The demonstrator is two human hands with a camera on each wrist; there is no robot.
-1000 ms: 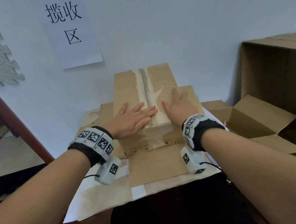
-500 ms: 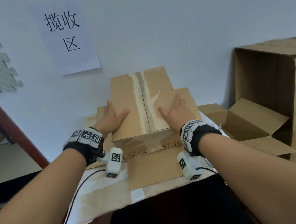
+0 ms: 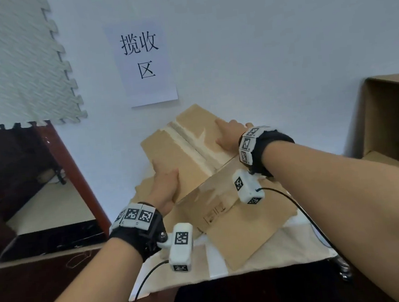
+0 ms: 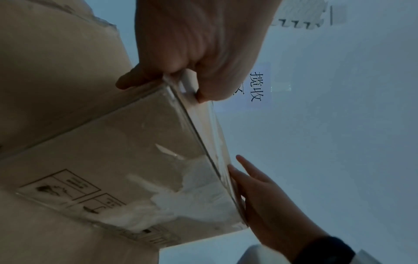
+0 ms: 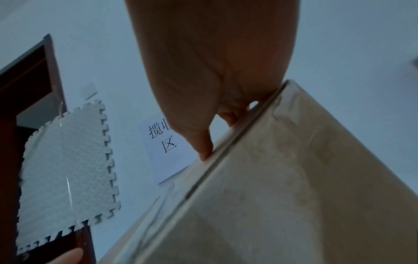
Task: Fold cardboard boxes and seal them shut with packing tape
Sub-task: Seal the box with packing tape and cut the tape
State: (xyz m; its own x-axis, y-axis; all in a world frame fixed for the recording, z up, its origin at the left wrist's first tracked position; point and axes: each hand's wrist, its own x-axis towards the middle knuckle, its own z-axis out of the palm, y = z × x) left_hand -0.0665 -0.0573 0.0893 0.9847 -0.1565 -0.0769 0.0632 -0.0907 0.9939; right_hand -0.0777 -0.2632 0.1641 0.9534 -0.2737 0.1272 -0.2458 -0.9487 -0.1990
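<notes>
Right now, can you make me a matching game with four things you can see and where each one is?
Things:
1. left hand
2. right hand
3. paper sign
4. foam mat

Places:
A. stuck on the wall above the box
B. fingers laid on the far right of the box top
C. hanging at the upper left
D. gripping the box's near left corner

Pairs: 1-D, 2-B, 3-A, 4-C

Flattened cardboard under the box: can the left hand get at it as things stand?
Probably not yet. The left hand grips the box at its near-left corner, and the box sits on the flattened cardboard; only its near part lies bare.
</notes>
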